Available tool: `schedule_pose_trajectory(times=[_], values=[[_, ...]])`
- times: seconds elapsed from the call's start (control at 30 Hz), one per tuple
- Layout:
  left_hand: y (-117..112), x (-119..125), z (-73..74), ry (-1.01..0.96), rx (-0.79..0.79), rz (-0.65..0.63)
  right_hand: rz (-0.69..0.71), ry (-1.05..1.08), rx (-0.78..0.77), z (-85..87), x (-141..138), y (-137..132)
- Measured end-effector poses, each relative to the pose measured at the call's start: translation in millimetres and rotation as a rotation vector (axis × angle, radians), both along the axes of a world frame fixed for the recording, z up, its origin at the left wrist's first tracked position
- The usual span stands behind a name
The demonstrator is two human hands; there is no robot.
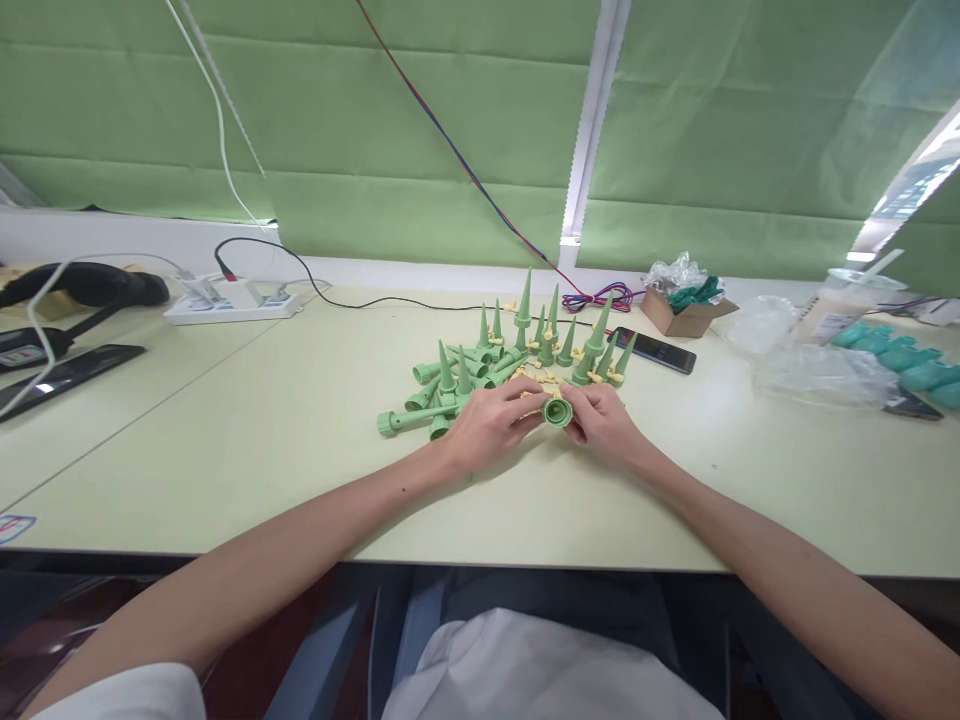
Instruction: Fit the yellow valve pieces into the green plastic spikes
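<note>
Between my two hands is a green plastic watering spike (557,412), its round hollow end turned toward me. My left hand (499,415) pinches it from the left, and my right hand (600,418) grips its right side; the far part of it is hidden. Beyond my fingers lie small yellow valve pieces (546,377). To the left is a loose heap of green spike tubes (409,420), lying in different directions. Several green spikes (523,305) stand point up behind my hands, some with yellow valves fitted on their sides.
Behind the spikes, a black phone (654,350) lies by a small cardboard box (686,312). Plastic bags (821,375), a drink cup (832,305) and teal bottles (900,358) are at the right. A power strip (232,308), headphones (90,287) and a dark tablet (71,378) sit at the left.
</note>
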State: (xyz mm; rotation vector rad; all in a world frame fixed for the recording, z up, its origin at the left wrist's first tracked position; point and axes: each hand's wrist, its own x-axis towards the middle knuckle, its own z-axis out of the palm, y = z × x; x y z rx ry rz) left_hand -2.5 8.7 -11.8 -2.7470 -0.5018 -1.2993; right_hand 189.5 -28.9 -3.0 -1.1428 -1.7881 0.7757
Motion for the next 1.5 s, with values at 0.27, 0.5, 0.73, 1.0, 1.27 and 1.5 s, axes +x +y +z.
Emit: schedule_pose_trajectory(times=[0.27, 0.5, 0.73, 1.0, 1.27, 1.5], values=[[1, -2, 1.6, 0.034, 0.096, 0.031, 0.005, 0.009, -0.014, 0.4, 0, 1], [1, -1, 3.2, -0.038, -0.073, 0.035, 0.015, 0.087, 0.007, -2.1, -1, 2], [-6, 2, 13.9, -0.166, -0.472, 0.061, -0.036, 0.151, 0.037, -3.5, -3, 3], [-10, 5, 23.7, -0.217, -1.081, -0.099, -0.036, 0.125, 0.066, -3.6, -2, 4], [-11, 5, 25.0, -0.190, -1.333, -0.243, 0.007, 0.119, 0.000, -7.7, 0, 6], [-9, 3, 23.0, -0.166, -1.303, -0.253, 0.089, 0.136, -0.041, -9.9, 1, 7]])
